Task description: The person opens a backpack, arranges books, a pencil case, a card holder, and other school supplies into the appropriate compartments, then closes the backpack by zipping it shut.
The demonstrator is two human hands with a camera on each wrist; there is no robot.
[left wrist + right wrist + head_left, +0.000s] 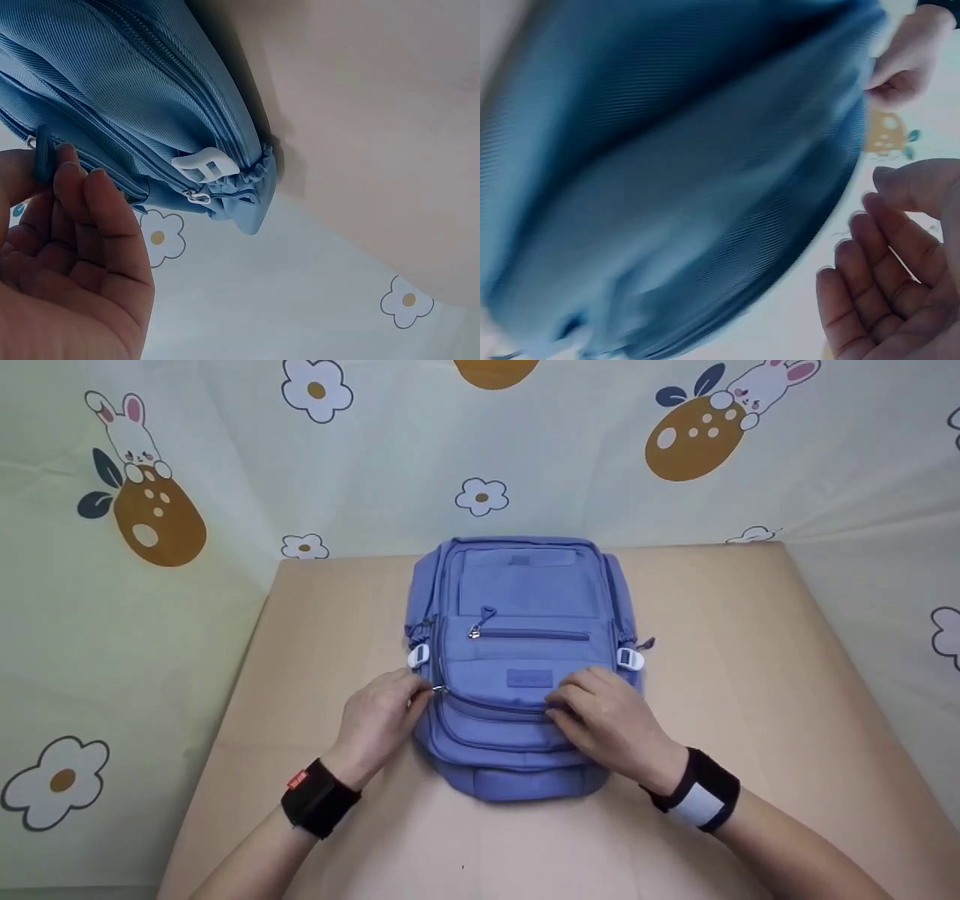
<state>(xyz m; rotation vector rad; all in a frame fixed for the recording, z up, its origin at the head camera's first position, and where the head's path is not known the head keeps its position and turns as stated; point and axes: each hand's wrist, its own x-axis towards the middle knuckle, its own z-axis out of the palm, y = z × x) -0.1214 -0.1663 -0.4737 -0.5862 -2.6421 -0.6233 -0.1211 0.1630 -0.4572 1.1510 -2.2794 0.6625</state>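
A blue backpack lies with its front panel facing up. At the left side of its front pocket, my left hand pinches a zipper pull between thumb and fingers; the metal slider shows beside the fingertips. My right hand is over the lower right of the same pocket, by the curved zipper line. In the right wrist view, the right hand has its fingers loosely bent and apart from the thumb, with nothing held between them. Whether its fingertips touch the fabric is unclear.
The backpack lies on a tan board. White side buckles sit at both its edges, and another zipper pull lies on the upper panel. Behind and beside the board hangs a patterned cloth.
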